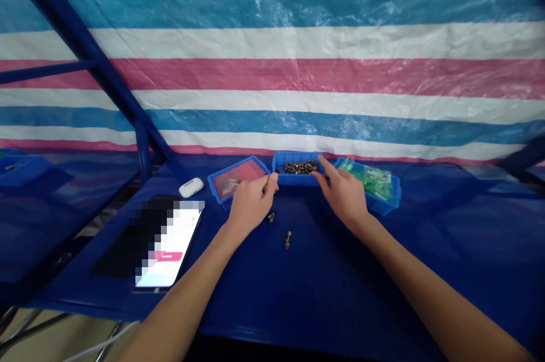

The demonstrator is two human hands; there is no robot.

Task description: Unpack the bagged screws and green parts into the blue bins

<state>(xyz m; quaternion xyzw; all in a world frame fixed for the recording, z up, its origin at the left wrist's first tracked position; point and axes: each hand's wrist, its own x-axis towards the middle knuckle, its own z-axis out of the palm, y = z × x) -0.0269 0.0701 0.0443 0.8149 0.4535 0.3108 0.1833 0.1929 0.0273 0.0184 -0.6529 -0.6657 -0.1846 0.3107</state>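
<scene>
A blue bin (293,179) of small dark metal fasteners (299,167), which look like screws or bolts, sits at the back of the table. My left hand (252,198) is at its front left corner, thumb and fingers pressed together; what they hold, if anything, is hidden. By the bin's right end is my right hand (344,194), thumb and index finger apart around the corner, with nothing visible between them. Two loose pieces lie on the table: a small metal fastener (271,217) below my left hand and a longer bolt-like fastener (288,239) nearer me.
A blue bin (218,192) with a pink bag stands left, another blue bin (385,207) with green packets right. A white earbud case (191,187) and a lit tablet or phone (170,248) lie left on the blue table (332,294). Blue frame bars (114,95) rise behind.
</scene>
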